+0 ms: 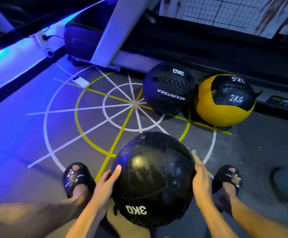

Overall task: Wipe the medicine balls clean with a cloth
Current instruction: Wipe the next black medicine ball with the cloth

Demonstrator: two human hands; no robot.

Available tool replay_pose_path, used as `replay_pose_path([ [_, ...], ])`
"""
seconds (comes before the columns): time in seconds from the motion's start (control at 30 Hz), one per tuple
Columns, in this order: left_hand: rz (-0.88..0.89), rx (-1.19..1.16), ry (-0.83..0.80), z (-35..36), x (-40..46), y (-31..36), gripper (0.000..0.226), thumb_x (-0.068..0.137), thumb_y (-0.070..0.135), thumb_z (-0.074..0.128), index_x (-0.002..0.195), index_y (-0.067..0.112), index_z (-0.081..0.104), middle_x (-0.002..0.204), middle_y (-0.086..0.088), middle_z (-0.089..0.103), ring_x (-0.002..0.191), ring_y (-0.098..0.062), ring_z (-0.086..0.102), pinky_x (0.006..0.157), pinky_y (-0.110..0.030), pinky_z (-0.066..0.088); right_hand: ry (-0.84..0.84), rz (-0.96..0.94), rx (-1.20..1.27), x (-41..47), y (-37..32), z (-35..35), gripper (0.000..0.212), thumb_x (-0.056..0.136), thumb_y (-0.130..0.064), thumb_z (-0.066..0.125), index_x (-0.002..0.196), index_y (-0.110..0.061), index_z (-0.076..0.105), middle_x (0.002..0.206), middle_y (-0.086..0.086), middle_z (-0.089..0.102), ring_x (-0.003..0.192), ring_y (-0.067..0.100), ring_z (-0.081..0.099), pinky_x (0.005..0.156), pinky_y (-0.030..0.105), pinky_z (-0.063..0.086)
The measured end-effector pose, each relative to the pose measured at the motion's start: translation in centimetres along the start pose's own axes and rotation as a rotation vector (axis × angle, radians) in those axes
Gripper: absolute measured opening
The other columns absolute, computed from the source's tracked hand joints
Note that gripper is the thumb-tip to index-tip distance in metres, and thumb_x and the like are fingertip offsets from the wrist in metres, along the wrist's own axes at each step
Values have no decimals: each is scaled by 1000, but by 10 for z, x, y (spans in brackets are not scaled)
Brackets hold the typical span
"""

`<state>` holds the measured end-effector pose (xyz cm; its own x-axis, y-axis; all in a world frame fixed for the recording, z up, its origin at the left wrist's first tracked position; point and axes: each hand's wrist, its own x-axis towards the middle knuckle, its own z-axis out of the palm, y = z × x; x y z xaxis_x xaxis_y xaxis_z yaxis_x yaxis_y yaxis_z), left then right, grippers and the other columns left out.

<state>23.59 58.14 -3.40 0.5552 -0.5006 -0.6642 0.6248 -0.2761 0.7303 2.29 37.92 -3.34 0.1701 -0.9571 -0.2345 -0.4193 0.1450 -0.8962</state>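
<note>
Head view shows your two bare hands on either side of a black medicine ball marked "3KG", which sits between your feet, low in the frame. Your left grip is spread open, palm against the ball's left flank, thumb lying up over its surface. Your right grip presses the ball's right flank with the fingers curled; a pale strip of cloth pokes out above those fingers, pinned between hand and ball, though most of it is hidden. The upper left of the ball is speckled with small droplets or flecks.

Both your feet wear dark slides: the left slide and right slide flank the ball on a grey floor painted with white and yellow circles and spokes.

Farther off, a second black ball marked "3KG" and "MOUNTSEA" rests beside a yellow-and-black ball marked "2KG"; the two look to be touching or nearly so. Both lie against the base of a treadmill. A white power bank lies on the floor to the left.
</note>
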Motion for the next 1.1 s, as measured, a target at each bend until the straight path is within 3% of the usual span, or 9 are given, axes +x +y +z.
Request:
replay_pose_path([
  [0.1,199,160,102,-18,-2,25,62,64,60,89,109,20,69,106,5,78,101,-11,73,84,-27,55,-48,130,84,-9,14,33,45,107,-19,34,145,-29,54,149,-7,53,136,8,44,118,35,32],
  [0.27,270,744,281,-21,3,22,120,43,93,73,137,23,50,129,5,44,129,-27,46,110,-40,35,-100,201,-223,-22,33,50,48,110,-17,24,157,-20,34,161,2,35,152,25,25,123,49,14],
  [0.33,323,740,255,-9,4,16,118,48,87,77,140,19,46,128,7,36,134,-28,37,115,-41,28,-105,205,-350,-20,30,42,50,110,-14,20,160,-17,26,165,4,26,155,27,15,123,51,7],
  [0.47,396,613,190,2,8,3,140,39,93,77,147,13,37,137,9,40,140,-21,41,120,-45,33,-22,101,-284,-23,0,42,48,110,-21,24,158,-20,32,163,-2,32,151,20,28,119,33,20],
  [0.63,416,594,159,10,9,1,156,34,101,68,154,9,27,140,11,38,143,-18,38,120,-48,34,-108,-476,-535,-48,-53,99,60,105,-29,16,143,3,51,152,17,48,143,29,44,121,41,29],
  [0.73,409,615,197,14,3,0,161,29,104,63,153,7,30,138,14,34,144,-17,36,120,-45,33,-323,-733,-678,-58,-58,107,61,103,-34,19,153,-7,40,161,6,34,152,16,25,124,31,8],
  [0.8,397,605,205,15,3,-1,160,27,101,67,152,7,32,138,17,33,144,-18,37,120,-46,33,-301,-713,-683,-45,-52,81,60,102,-34,20,158,-15,32,163,-5,23,153,9,16,125,25,4],
  [0.97,400,671,211,23,-4,-7,158,30,103,63,153,8,31,149,10,35,149,-20,28,123,-46,26,-140,-135,-522,-20,-24,29,51,109,-20,26,160,-23,24,165,-1,28,150,23,32,119,31,23],
  [1.1,406,719,205,26,-6,-7,148,42,96,69,154,9,28,160,-3,34,152,-25,23,123,-51,23,-193,-500,-576,-51,-51,78,58,103,-29,24,154,-4,37,161,3,30,152,19,25,123,23,7],
])
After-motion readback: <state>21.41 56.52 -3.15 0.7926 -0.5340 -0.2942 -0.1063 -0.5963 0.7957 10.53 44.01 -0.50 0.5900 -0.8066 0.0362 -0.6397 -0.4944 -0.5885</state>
